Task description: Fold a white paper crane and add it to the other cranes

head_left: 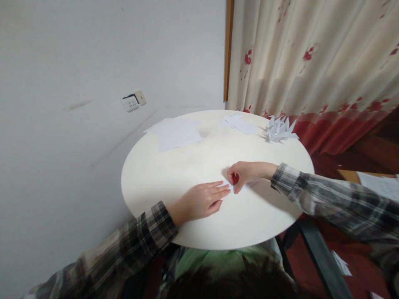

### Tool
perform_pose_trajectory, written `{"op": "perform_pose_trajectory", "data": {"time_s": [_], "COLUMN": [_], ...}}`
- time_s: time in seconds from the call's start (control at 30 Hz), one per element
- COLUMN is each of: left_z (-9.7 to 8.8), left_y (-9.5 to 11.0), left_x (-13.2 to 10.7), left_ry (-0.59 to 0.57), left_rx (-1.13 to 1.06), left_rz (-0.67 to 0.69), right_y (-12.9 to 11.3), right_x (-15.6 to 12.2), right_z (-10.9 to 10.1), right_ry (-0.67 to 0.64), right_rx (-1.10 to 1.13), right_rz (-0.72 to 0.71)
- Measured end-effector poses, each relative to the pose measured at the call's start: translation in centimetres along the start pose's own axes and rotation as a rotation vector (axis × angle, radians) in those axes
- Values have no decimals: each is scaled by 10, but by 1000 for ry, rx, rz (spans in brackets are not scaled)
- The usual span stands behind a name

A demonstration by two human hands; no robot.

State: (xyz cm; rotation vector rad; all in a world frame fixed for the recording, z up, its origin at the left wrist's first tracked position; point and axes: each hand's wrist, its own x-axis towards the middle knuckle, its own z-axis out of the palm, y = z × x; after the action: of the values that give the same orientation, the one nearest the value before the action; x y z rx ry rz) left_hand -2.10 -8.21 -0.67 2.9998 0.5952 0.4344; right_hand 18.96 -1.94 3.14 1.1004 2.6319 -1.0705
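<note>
Head view, looking down on a round white surface (pixel 174 174) set against a pale wall, with a flowered curtain (pixel 311 62) at far right. Left hand (pixel 199 202): lies flat, palm down, fingers (pixel 221 192) released and stretched out to the right, their tips resting on the left edge of a small white paper piece (pixel 226 183). Right hand (pixel 246 173): just right of the left hand and almost touching it, fingers (pixel 234 182) curled with the tips down on the same paper; whether they pinch it or only press it cannot be told. A spot of red shows at these fingertips, too small to identify. The paper piece lies flat at the middle of the surface, between the two hands and mostly covered by them. Far side of the surface: loose white sheets (pixel 176 133) at left, further sheets (pixel 239 123) at centre, and a heap of folded paper figures (pixel 280 129) at right, all well apart from the hands. A wall socket (pixel 134 101) sits on the wall at left.
</note>
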Motion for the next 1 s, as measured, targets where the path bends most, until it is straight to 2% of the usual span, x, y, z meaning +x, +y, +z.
{"op": "perform_pose_trajectory", "data": {"time_s": [0.27,0.67,0.8,0.9,0.97,1.0], "left_z": [3,4,3,0,-2,-3], "left_y": [1,-5,-8,-10,-12,-13], "left_x": [-1,-5,-6,-5,-3,-2], "left_ry": [4,41,48,49,44,41], "left_rx": [-3,-4,6,19,27,27], "left_rz": [-12,9,15,11,9,9], "right_y": [2,19,18,10,2,-2], "right_x": [5,-14,-23,-29,-32,-33], "right_z": [0,-2,-4,2,13,20], "right_ry": [34,40,57,234,467,538], "right_rx": [-128,-132,-171,-233,-240,-232], "right_rz": [65,109,139,90,-43,-126]}}
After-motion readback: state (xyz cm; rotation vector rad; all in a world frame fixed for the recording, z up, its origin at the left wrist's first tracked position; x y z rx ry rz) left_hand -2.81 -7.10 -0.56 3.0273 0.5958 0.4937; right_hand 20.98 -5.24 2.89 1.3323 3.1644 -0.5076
